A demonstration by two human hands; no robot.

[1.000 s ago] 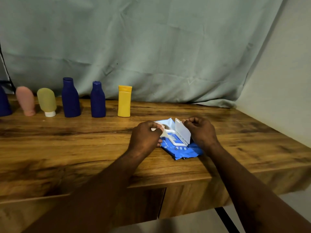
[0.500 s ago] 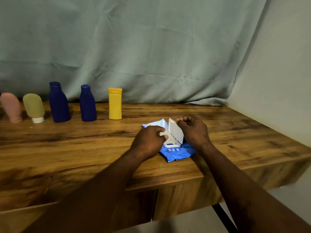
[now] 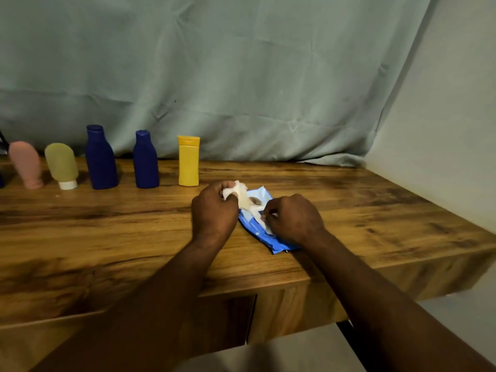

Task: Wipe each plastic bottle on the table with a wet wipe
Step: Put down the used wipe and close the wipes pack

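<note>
A blue pack of wet wipes [image 3: 257, 232] lies on the wooden table [image 3: 107, 237] near its front edge. My left hand [image 3: 214, 210] pinches a white wet wipe [image 3: 236, 190] and holds it just above the pack's far end. My right hand [image 3: 294, 220] rests on the pack with curled fingers, pinching at its white lid. Along the back stand a yellow bottle [image 3: 188, 161], two dark blue bottles [image 3: 145, 159] [image 3: 100, 157], a pale yellow tube [image 3: 62, 165] on its white cap and a pink tube [image 3: 26, 165].
A grey-green cloth [image 3: 241, 76] hangs behind the table. A pale wall [image 3: 442, 130] closes the right side. Part of another dark bottle shows at the left edge [image 3: 1, 181]. The table's front edge runs just below my wrists.
My left hand has drawn a wipe up out of the pack. The raised white lid no longer stands up, and my right hand has come down onto it.
</note>
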